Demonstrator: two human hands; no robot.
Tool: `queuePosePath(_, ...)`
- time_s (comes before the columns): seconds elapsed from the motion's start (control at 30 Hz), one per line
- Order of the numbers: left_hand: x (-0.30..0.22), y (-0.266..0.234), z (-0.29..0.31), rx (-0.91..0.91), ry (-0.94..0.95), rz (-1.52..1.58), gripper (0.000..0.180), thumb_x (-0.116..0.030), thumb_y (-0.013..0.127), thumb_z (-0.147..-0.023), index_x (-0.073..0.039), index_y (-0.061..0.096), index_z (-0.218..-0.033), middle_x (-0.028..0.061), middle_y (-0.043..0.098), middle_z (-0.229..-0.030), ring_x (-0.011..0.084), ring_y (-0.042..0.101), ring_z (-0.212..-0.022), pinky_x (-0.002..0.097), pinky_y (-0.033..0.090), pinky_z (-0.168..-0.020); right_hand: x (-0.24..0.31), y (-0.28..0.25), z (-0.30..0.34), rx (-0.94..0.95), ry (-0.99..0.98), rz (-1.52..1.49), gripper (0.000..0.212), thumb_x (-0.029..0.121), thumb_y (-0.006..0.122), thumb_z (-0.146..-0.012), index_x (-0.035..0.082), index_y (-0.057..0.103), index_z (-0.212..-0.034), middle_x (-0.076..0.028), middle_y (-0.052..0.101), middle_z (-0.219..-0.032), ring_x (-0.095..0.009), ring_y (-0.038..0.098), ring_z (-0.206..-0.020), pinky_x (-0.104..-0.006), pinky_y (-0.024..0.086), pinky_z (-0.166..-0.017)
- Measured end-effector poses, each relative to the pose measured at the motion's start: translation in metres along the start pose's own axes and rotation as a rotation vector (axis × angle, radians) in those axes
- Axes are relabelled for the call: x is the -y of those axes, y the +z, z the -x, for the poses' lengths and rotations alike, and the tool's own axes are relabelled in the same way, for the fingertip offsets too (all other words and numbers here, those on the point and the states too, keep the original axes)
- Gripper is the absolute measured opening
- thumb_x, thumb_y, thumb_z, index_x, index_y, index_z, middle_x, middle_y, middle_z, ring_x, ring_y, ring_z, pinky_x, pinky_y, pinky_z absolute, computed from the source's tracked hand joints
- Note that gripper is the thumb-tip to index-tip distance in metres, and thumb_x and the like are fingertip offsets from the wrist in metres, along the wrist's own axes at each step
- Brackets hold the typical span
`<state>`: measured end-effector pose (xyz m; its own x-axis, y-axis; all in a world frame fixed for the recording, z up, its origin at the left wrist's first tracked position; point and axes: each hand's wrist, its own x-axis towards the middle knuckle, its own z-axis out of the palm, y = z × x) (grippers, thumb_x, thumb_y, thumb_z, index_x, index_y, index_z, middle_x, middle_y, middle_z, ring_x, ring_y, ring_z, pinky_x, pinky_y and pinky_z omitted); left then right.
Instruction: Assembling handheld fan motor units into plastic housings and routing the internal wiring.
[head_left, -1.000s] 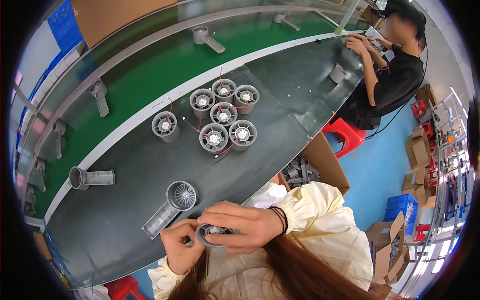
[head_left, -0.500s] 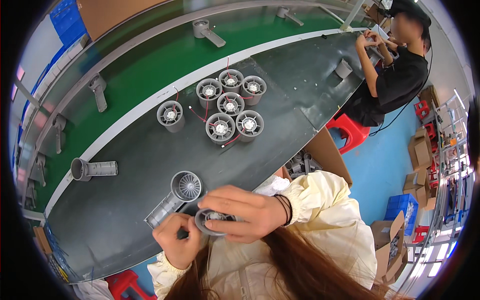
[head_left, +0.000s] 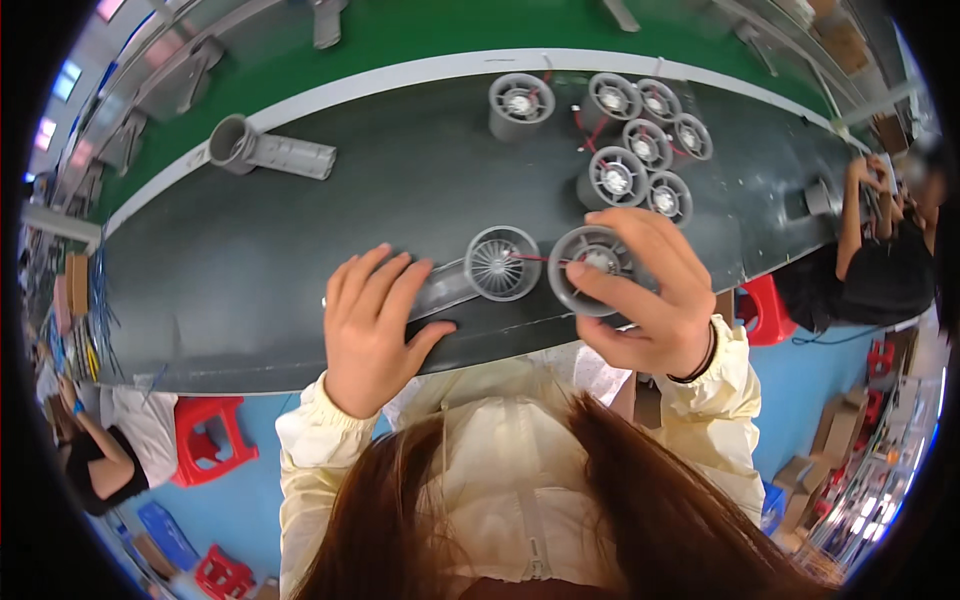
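My right hand (head_left: 655, 295) is closed around a grey cylindrical fan unit (head_left: 590, 268), thumb and fingers over its rim. A red wire (head_left: 540, 259) runs from this unit to the grey plastic housing beside it, which has a round, ribbed collar (head_left: 503, 264) and a long handle (head_left: 443, 290). The housing lies on the dark worktable. My left hand (head_left: 372, 330) is open at the handle's end, fingers stretched out and thumb apart; whether it touches the handle I cannot tell.
Several similar fan units (head_left: 618, 178) with red wires stand at the back right. Another handled housing (head_left: 290, 155) lies at the back left. Beyond the table's white edge (head_left: 400, 80) runs a green conveyor (head_left: 430, 40). A co-worker (head_left: 890, 260) sits at the right. Blue wires (head_left: 103, 300) hang at the left end.
My view has swung left. My hands have moved apart: the right carries the fan unit to the right of the housing's collar, while the left has opened out over the handle.
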<state>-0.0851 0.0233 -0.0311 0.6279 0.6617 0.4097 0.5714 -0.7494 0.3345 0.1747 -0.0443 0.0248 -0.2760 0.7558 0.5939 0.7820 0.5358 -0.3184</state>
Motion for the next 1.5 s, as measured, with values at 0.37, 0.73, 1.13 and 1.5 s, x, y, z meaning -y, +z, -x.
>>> queuePosePath(0.37, 0.003, 0.009, 0.006, -0.047, -0.017, 0.050, 0.050, -0.010, 0.081, -0.060, -0.007, 0.065, -0.108, 0.0079, 0.065, -0.100, 0.0294, 0.060, -0.102, 0.0478, 0.043, -0.095, 0.009, 0.009, -0.021, 0.160, -0.047, 0.016, 0.041, 0.003, 0.072, -0.049, 0.000, 0.069, -0.089, -0.024, 0.060, -0.108, -0.041, 0.062, -0.092, -0.0423, 0.053, -0.078)
queuePosePath(0.73, -0.002, 0.015, -0.002, -0.032, -0.003, 0.171, 0.047, -0.013, 0.079, -0.065, -0.008, 0.062, -0.109, 0.0073, 0.061, -0.101, 0.0268, 0.056, -0.106, 0.0454, 0.041, -0.096, 0.012, 0.019, -0.042, 0.318, -0.209, -0.037, 0.041, 0.001, 0.071, -0.050, 0.001, 0.067, -0.091, -0.022, 0.059, -0.109, -0.039, 0.062, -0.092, -0.0430, 0.053, -0.076)
queuePosePath(1.13, -0.013, 0.029, -0.007, -0.136, -0.032, 0.178, 0.034, -0.011, 0.076, -0.069, -0.004, 0.068, -0.101, 0.0125, 0.063, -0.108, 0.0296, 0.058, -0.106, 0.0451, 0.043, -0.094, 0.002, 0.033, -0.045, 0.352, -0.236, -0.140, 0.039, 0.003, 0.074, -0.052, 0.000, 0.063, -0.090, -0.020, 0.054, -0.110, -0.036, 0.058, -0.096, -0.0395, 0.050, -0.082)
queuePosePath(1.5, -0.016, 0.033, -0.004, -0.159, -0.056, 0.219, 0.020, -0.005, 0.073, -0.068, -0.002, 0.067, -0.086, 0.0149, 0.064, -0.109, 0.0321, 0.060, -0.104, 0.0480, 0.042, -0.094, 0.001, 0.038, -0.040, 0.284, -0.193, -0.201, 0.042, 0.000, 0.073, -0.049, 0.003, 0.066, -0.090, -0.020, 0.059, -0.108, -0.038, 0.061, -0.090, -0.0419, 0.053, -0.074)
